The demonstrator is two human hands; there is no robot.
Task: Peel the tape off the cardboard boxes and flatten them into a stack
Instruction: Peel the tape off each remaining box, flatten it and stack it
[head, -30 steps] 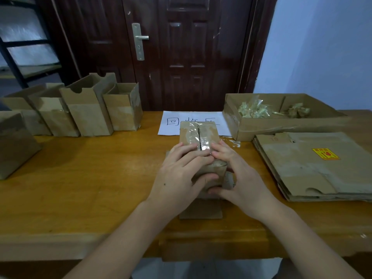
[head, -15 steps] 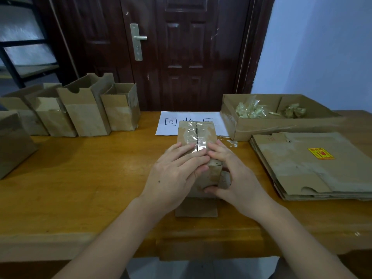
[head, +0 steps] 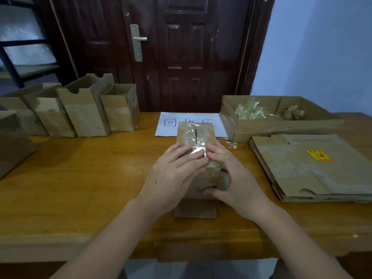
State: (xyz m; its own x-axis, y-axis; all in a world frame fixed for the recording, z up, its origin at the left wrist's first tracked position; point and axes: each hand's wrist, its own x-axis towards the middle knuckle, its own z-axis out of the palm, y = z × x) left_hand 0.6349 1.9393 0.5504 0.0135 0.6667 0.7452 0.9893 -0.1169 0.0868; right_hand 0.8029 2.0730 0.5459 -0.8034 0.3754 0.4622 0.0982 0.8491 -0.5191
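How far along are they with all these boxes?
Partly done, it seems. A stack of flattened boxes lies at the right, and the tray behind it holds crumpled tape. The left hand and right hand are on a taped box, fingers at its clear tape, which is not off yet. A row of standing boxes waits at the left.

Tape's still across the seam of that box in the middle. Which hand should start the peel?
Probably the right hand: its fingertips sit at the edge of the clear tape on the box. The left hand lies flat across the box's near end, better placed to hold it steady.
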